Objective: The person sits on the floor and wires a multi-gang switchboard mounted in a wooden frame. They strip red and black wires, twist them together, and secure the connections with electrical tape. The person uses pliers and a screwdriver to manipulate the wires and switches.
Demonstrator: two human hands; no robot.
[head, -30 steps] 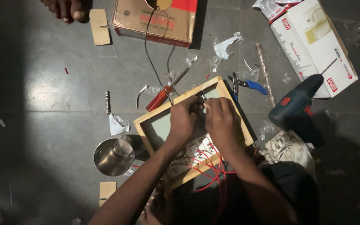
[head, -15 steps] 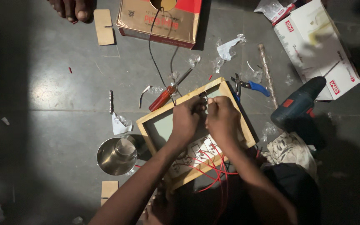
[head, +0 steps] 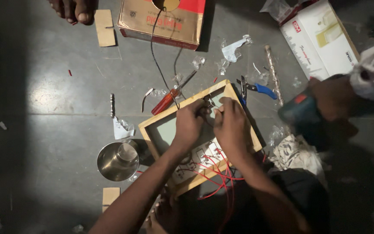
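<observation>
Both hands meet over the far corner of a wooden frame [head: 239,110] that lies tilted on the grey floor [head: 57,99]. The left hand [head: 190,125] is curled, fingertips pinched on a small metal part [head: 207,103] at the frame's far edge. The right hand [head: 231,125] is also curled, its fingertips closed beside the same spot; what they grip is too small to tell. Inside the frame sits a pale panel [head: 163,132], and at its near end white switches [head: 204,155] carry red wires [head: 217,182] that trail toward the person's lap.

A black wire [head: 156,56] runs from the hands' spot across the floor to a cardboard box [head: 161,19] at the far edge. Just left of the frame's far side lies a red-handled screwdriver [head: 166,100], and just right of that corner blue-handled pliers [head: 256,88]. A steel cup [head: 118,161] stands near the frame's left side, with crumpled plastic [head: 122,128] just beyond it. To the right a blue drill [head: 301,110] rests on the floor, partly blurred, with a white box [head: 321,41] farther off and a patterned cloth [head: 297,156] nearer. Scraps of cardboard [head: 104,27] lie far left, beside another person's toes [head: 76,8].
</observation>
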